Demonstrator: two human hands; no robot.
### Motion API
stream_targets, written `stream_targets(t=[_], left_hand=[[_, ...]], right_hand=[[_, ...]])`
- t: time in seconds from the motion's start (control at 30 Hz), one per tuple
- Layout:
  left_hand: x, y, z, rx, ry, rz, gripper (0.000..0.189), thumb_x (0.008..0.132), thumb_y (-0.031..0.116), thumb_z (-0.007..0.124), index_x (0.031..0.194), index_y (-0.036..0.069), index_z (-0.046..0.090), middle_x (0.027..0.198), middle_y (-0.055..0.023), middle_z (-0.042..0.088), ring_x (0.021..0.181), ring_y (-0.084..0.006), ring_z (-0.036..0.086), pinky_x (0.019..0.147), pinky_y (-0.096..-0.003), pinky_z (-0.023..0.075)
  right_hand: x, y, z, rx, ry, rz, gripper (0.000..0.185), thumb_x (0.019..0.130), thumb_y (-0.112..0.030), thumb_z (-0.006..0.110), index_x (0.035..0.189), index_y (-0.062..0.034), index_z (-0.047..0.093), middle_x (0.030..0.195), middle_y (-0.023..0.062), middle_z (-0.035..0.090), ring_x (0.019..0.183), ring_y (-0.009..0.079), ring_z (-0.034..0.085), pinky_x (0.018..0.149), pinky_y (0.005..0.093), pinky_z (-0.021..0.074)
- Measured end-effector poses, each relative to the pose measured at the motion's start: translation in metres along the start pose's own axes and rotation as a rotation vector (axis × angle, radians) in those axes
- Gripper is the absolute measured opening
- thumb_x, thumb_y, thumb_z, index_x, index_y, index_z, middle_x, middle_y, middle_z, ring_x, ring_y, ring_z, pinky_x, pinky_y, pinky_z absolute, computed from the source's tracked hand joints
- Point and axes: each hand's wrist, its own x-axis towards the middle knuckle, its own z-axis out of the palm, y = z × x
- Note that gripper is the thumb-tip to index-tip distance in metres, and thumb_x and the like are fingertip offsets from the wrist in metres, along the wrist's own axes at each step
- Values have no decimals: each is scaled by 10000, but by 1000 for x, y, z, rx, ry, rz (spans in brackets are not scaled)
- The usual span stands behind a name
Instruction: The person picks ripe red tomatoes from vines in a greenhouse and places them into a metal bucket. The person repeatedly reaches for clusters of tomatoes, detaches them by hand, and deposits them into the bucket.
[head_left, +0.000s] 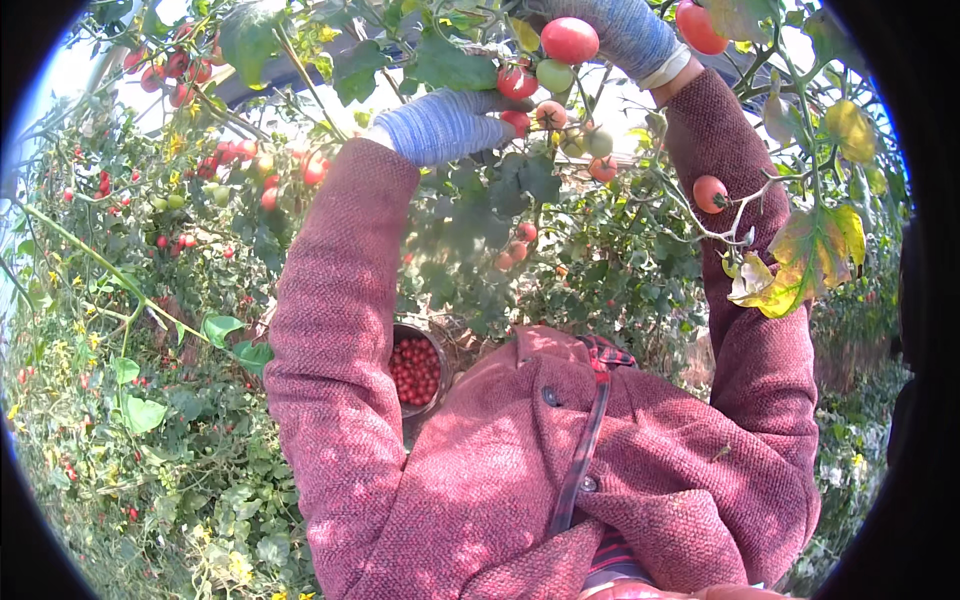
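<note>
My left hand (454, 126), in a blue and grey knitted work glove, reaches into a hanging tomato cluster. Its dark fingertips lie at a small red tomato (515, 122), just below another red tomato (516, 82); whether they grip it is unclear. Higher up, my right hand (607, 26), gloved alike, is among the leaves behind a large red tomato (569, 40); its fingers are hidden. Between and below the hands hang a green tomato (554, 76), an orange-red tomato (551, 115) and pale unripe tomatoes (598, 142).
A round bucket (444, 375) of small red tomatoes stands on the ground beyond my left sleeve. A vine with a tomato (709, 194) and a yellowing leaf (814, 259) hangs before my right sleeve. Dense tomato plants (187, 420) surround me, and a long stem (112, 270) crosses the left side.
</note>
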Motion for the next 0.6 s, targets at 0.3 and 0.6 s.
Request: stream_targets(t=[0.3, 0.6], left_hand=[[16, 23, 28, 513, 47, -290, 378, 869, 365, 489, 971, 39, 651, 912, -175, 667, 887, -296, 649, 847, -416, 488], [8, 29, 29, 379, 146, -286, 385, 871, 319, 447, 970, 26, 676, 958, -185, 673, 905, -329, 649, 848, -426, 500]], right_hand=[[1, 0, 3, -40, -16, -7, 137, 816, -40, 617, 949, -32, 651, 929, 57, 633, 852, 146, 601, 779, 272, 498], [-2, -3, 3, -66, -21, -11, 138, 815, -42, 611, 947, -33, 651, 923, 64, 636, 849, 160, 604, 776, 280, 499]])
